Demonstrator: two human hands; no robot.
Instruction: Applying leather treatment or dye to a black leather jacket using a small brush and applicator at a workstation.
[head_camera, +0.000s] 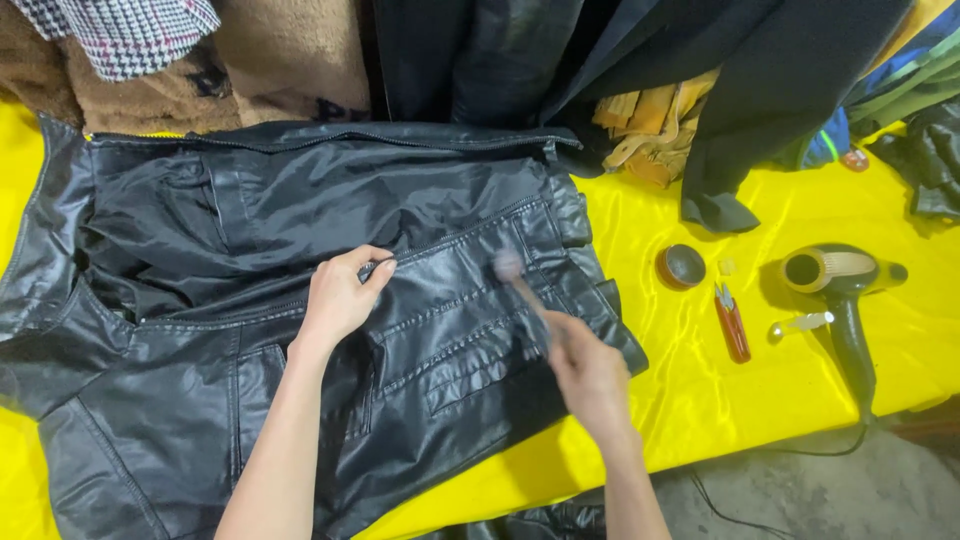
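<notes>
Below, one black leather jacket (300, 300), left hand (340, 295) fingers pinching its seam, right hand (590, 375) fingers gripping one blurred brush (520, 285), one hairdryer (840, 290)

One jacket (300, 300), one hairdryer (840, 290)

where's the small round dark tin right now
In the head view, the small round dark tin sits right of the black leather jacket, beside the red snips.
</notes>
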